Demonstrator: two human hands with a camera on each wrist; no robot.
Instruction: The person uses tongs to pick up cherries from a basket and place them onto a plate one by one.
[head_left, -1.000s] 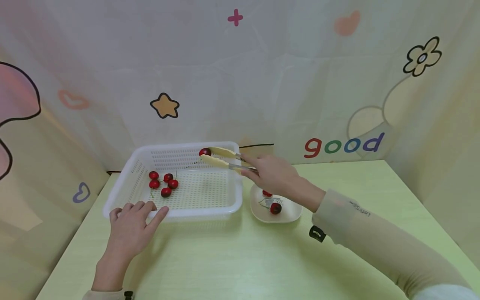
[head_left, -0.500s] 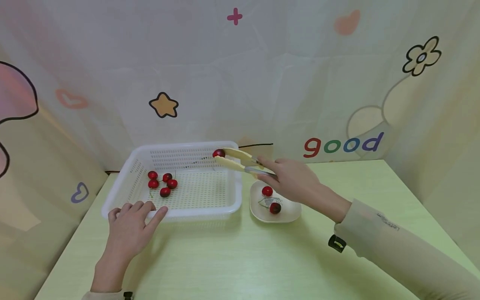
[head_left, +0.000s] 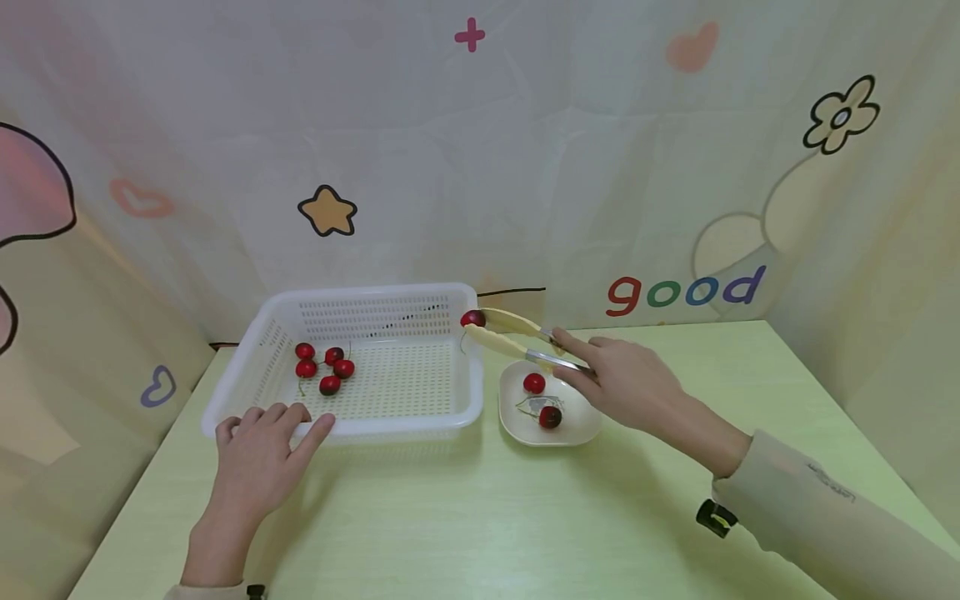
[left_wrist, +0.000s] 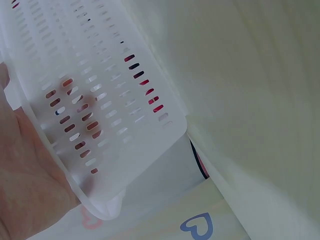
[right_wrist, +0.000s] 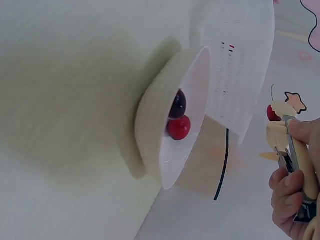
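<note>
My right hand [head_left: 633, 383] grips a pair of tongs [head_left: 510, 331] with cream tips and metal arms. A dark red cherry [head_left: 472, 320] is pinched between the tips, its thin stem hanging down, over the right rim of the white basket [head_left: 420, 427]. My left hand [head_left: 258, 467] holds the basket's front rim; in the left wrist view its fingers show through the slots, inside the wall. Several cherries [head_left: 330, 385] with stems lie in the basket's left half. Below the tongs stands a small white dish [head_left: 512, 427] holding two cherries [head_left: 551, 417] and loose stems.
Basket and dish stand side by side on a pale green table [head_left: 450, 517]. A printed curtain [head_left: 570, 200] hangs close behind the basket and along both sides.
My right hand has moved right and slightly down, carrying the cherry in the tongs from the basket's back wall to its right rim. The left hand stays on the front rim.
</note>
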